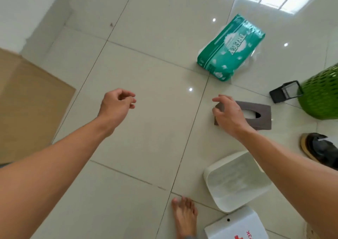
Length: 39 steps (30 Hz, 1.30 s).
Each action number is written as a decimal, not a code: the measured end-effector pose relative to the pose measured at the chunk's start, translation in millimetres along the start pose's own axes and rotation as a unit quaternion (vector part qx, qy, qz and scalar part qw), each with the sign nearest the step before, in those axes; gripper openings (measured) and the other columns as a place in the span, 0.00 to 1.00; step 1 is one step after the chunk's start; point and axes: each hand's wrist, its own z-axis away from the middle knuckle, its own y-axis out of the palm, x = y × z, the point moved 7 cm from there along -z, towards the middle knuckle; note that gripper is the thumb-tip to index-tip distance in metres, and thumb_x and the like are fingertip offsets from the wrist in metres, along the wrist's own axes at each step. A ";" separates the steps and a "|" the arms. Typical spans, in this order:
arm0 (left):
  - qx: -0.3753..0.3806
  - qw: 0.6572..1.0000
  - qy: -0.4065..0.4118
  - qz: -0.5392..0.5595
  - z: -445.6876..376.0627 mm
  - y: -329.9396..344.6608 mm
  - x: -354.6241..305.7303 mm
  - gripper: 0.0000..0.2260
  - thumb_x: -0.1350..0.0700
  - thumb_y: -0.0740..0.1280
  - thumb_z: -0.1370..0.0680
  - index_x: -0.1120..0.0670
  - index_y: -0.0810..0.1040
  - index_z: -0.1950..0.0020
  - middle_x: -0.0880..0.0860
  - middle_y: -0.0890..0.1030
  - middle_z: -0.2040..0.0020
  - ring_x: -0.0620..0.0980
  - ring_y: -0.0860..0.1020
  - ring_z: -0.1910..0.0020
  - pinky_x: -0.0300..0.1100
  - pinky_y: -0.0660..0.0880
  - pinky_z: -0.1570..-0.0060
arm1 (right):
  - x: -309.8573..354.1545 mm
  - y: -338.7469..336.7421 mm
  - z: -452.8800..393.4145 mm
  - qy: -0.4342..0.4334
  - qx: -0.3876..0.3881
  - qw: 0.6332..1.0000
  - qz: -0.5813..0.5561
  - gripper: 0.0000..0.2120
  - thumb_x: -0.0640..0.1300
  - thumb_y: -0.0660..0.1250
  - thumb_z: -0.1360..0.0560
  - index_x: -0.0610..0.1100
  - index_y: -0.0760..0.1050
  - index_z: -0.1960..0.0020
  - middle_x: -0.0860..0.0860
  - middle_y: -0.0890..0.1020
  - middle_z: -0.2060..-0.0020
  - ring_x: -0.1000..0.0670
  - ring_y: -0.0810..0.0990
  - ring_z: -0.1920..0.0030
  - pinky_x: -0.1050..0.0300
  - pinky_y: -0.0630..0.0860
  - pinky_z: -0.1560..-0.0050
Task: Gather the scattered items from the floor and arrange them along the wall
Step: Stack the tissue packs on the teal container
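Under the right hand (228, 114), curled fingers (218, 99) overlap the grey tissue box (259, 114) (contact unclear).

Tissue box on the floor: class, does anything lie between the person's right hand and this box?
Nothing visible does. The right hand is directly over the near end of the grey tissue box, fingers curled down toward its edge. The green pack, black holder and white bin all lie off to the sides.

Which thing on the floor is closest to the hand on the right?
The dark brown tissue box. The right hand is over its near end, while the green packet and white tub lie farther off.
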 end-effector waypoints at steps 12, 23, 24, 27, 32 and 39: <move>0.099 0.992 0.031 -0.076 -114.4 95.5 -149.6 0.06 0.58 0.66 0.21 0.53 0.81 0.47 0.50 0.85 0.53 0.48 0.84 0.53 0.43 0.76 0.52 | 5.3 -78.4 -118.7 0.067 -0.004 0.990 -0.121 0.21 0.45 0.62 0.17 0.48 0.68 0.25 0.49 0.71 0.28 0.49 0.70 0.29 0.45 0.67 0.27; 0.197 0.971 0.003 -0.137 -258.1 234.2 -146.5 0.07 0.59 0.63 0.20 0.55 0.80 0.45 0.52 0.84 0.51 0.49 0.83 0.53 0.45 0.76 0.53 | -104.6 -13.2 -234.9 0.428 -0.129 0.811 -0.378 0.35 0.60 0.71 0.25 0.42 0.64 0.28 0.43 0.71 0.32 0.42 0.73 0.37 0.38 0.79 0.44; 0.204 0.968 0.001 -0.144 -266.4 242.9 -146.3 0.07 0.59 0.63 0.20 0.54 0.80 0.45 0.52 0.84 0.51 0.49 0.83 0.53 0.45 0.76 0.53 | -106.6 -11.3 -245.7 0.447 -0.148 0.789 -0.394 0.37 0.61 0.72 0.26 0.43 0.61 0.27 0.43 0.68 0.31 0.40 0.72 0.36 0.37 0.81 0.47; 0.217 0.963 0.004 -0.159 -290.5 265.6 -151.5 0.07 0.58 0.63 0.19 0.54 0.80 0.46 0.52 0.84 0.51 0.49 0.83 0.52 0.46 0.77 0.51 | -105.6 -16.7 -287.4 0.463 -0.205 0.764 -0.398 0.40 0.61 0.73 0.27 0.47 0.55 0.26 0.43 0.60 0.30 0.35 0.70 0.35 0.33 0.80 0.46; 0.234 0.954 0.029 -0.184 -325.3 298.3 -165.1 0.07 0.58 0.63 0.19 0.53 0.80 0.44 0.51 0.84 0.50 0.49 0.83 0.51 0.46 0.78 0.50 | -116.4 -12.6 -344.4 0.446 -0.171 0.819 -0.318 0.43 0.59 0.71 0.26 0.52 0.47 0.23 0.41 0.60 0.30 0.31 0.69 0.35 0.30 0.74 0.39; 0.237 0.954 0.031 -0.181 -351.3 309.0 -175.3 0.07 0.59 0.64 0.20 0.54 0.80 0.45 0.52 0.84 0.52 0.48 0.83 0.55 0.44 0.76 0.53 | -138.8 -18.1 -347.8 0.361 -0.083 0.920 -0.132 0.39 0.55 0.66 0.20 0.52 0.43 0.20 0.42 0.64 0.29 0.33 0.72 0.34 0.34 0.72 0.36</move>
